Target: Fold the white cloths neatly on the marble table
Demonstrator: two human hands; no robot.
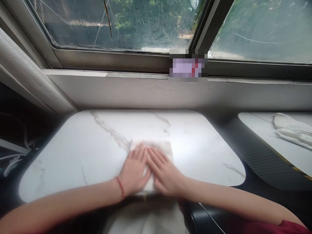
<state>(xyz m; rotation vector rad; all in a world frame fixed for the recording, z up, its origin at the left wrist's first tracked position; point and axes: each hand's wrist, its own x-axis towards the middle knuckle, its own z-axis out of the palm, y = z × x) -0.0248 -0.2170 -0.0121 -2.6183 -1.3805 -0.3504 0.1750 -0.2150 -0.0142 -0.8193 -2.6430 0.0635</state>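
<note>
A folded white cloth or tissue (163,146) lies flat on a white marble-patterned tabletop (202,146), close to its near edge. My left hand (135,170) rests on the left part of it with the fingers stretched out; a red string bracelet (120,186) circles that wrist. Beside it, my right hand (167,172) presses flat on the right part, fingers extended, its tips almost touching the left hand. Both palms face down and hide much of the white piece, so whether it is cloth or paper is unclear.
White gloves (292,128) lie on a second marble-patterned table (260,125) at the right. Behind the tabletop runs a wall with a window sill (136,75). White cables (12,164) hang at the far left. A thin white cord (212,217) runs below my right forearm.
</note>
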